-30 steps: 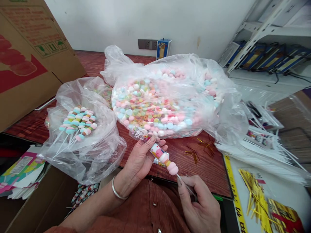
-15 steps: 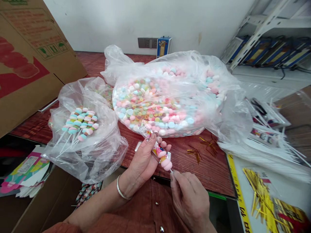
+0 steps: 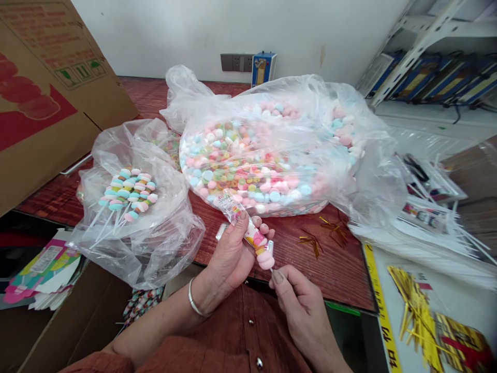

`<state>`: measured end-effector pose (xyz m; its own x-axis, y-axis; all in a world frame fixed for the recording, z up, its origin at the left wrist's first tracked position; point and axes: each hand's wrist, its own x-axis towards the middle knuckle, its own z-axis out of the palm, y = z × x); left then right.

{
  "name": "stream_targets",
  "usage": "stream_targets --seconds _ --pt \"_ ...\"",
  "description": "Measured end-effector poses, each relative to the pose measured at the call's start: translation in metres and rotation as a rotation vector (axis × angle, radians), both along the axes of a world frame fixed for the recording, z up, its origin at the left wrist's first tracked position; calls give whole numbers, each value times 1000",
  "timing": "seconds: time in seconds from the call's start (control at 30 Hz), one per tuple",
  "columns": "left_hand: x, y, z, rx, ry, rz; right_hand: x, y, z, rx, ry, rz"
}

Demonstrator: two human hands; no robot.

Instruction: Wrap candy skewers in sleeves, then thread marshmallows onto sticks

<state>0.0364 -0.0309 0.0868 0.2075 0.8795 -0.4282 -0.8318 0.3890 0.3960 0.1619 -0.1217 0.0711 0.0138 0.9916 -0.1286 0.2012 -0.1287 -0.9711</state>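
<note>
- Red-brown table [image 3: 341, 274]: its front edge passes behind the right hand; bare wood stretches rightward.
- Large bag of candies [image 3: 272, 150]: its near side limits room beyond the hands.
- Left hand [image 3: 233, 254]: thumb in front, fingers curled around a printed wrapper [image 3: 232, 208].
- Right hand [image 3: 301, 303]: thumb and forefinger pinch the stick, closer to the left than a second ago.
- Candy skewer [image 3: 266, 259]: between both hands, now deeper inside the wrapper, pink end protruding.
- Gold twist ties [image 3: 309, 242]: on the wood, right of the wrapper.
</note>
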Motion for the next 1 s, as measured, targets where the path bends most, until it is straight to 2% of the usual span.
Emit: stream_targets --seconds 0.1,0.17,0.33,0.47,0.53,0.63,0.7,0.77,0.93,1.0 --pt "3 -4 -2 70 -7 -21 -5 4 -1 -272 370 40" --pt "5 -8 -5 118 -5 -53 -10 8 -3 -316 479 15" --pt "5 -12 -8 136 12 -142 -16 19 -4 -182 360 -96" --pt "-7 3 -5 82 4 -35 -11 19 -2 -158 272 -85" --pt "-12 10 -3 64 -8 24 -8 17 -3 -200 393 -76" --pt "-16 14 -2 44 -30 37 -7 14 -4 -393 632 -8" --pt "-15 13 -2 33 -31 31 -6 11 -4 -478 657 54" --pt "-13 11 -2 30 -23 21 -6 9 -3 -354 469 70" --pt "-2 2 -1 -16 5 -29 -6 9 -5 453 -537 -37" --pt "2 -2 -2 -3 6 -49 -8 11 -7 670 -821 -61"
